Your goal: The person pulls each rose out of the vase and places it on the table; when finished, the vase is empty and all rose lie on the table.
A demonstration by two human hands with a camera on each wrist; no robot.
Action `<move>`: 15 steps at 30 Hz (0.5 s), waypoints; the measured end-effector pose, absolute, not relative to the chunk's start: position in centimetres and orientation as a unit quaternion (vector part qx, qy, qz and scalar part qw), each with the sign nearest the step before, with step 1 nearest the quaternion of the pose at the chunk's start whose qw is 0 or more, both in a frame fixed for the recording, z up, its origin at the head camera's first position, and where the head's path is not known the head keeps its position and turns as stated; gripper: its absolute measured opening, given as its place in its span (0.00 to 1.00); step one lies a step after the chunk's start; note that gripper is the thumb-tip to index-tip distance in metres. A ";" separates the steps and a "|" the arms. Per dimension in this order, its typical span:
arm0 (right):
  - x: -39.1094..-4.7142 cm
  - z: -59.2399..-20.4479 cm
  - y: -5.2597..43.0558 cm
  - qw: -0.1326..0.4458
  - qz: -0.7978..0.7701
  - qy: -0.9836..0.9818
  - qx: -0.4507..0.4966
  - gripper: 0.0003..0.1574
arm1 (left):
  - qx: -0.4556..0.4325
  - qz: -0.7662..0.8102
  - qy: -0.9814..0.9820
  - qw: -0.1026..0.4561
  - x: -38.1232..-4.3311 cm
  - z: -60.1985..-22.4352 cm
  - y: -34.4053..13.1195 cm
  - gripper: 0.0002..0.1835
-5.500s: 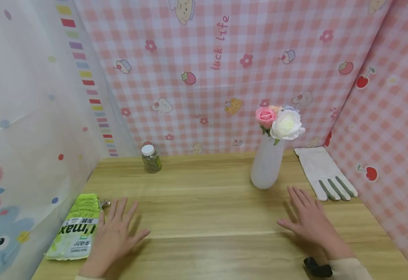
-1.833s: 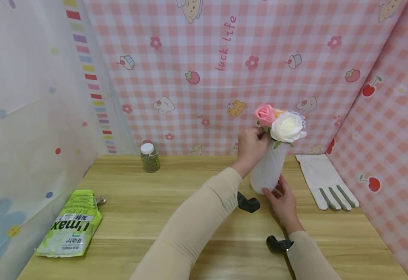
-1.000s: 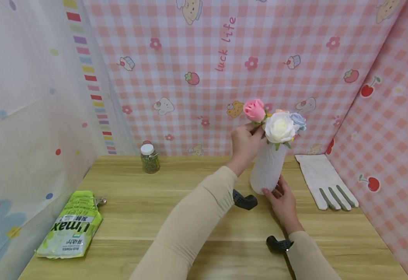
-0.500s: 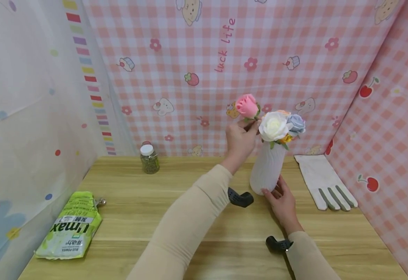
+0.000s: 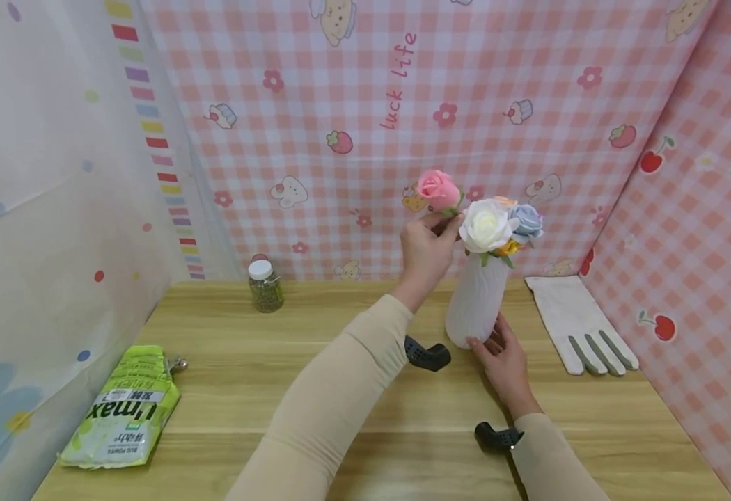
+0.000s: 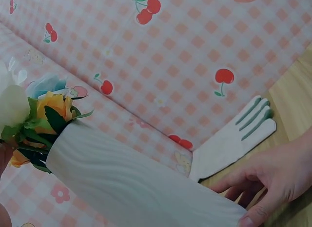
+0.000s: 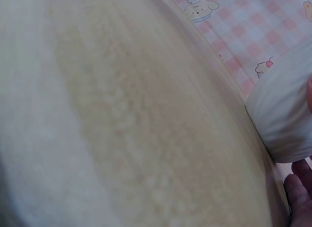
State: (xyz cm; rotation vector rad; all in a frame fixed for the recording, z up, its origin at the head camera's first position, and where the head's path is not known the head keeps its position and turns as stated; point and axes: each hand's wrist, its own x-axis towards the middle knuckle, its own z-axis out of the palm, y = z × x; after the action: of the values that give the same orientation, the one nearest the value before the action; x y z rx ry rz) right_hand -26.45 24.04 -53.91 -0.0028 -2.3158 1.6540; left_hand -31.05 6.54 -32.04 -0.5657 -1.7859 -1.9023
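Note:
In the head view my left hand [image 5: 427, 249] pinches a pink rose [image 5: 438, 189] just below its bloom, left of the other flowers. A white ribbed vase [image 5: 478, 303] stands on the table, holding a white rose [image 5: 486, 225], a blue flower [image 5: 527, 221] and a yellow flower [image 5: 509, 246]. My right hand [image 5: 505, 364] holds the vase near its base, thumb in front and fingers round the right side. The left wrist view shows the vase [image 6: 122, 173] with the right hand [image 6: 273, 180] at its foot. The rose's stem is mostly hidden.
A white work glove [image 5: 581, 323] with grey-green finger stripes lies right of the vase. A small white-lidded jar [image 5: 266, 287] stands at the back left, and a green pouch [image 5: 124, 410] lies at the left edge. Patterned cloth [image 5: 315, 125] hangs behind the wooden table [image 5: 265, 348].
Both hands have gone from resting flat on the table to the vase. The left hand has drawn the pink rose up and left, away from the bunch; the right hand stays at the base.

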 end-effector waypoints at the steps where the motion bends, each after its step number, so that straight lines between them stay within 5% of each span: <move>1: -26.5 -53.9 24.0 0.147 0.574 -0.805 -0.002 0.51 | -0.206 -0.691 -0.652 0.233 -31.1 -32.1 6.5 0.08; 15: -26.5 -54.0 24.2 0.145 0.574 -0.806 -0.008 0.52 | -0.166 -0.772 -0.574 0.219 -31.3 -31.7 6.3 0.10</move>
State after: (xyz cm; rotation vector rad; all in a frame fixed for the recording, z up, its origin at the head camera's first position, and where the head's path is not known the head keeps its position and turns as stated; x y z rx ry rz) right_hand -26.46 24.17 -54.03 -0.0221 -2.3224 1.6535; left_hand -31.33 6.28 -31.68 -0.4587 -1.5874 -2.1365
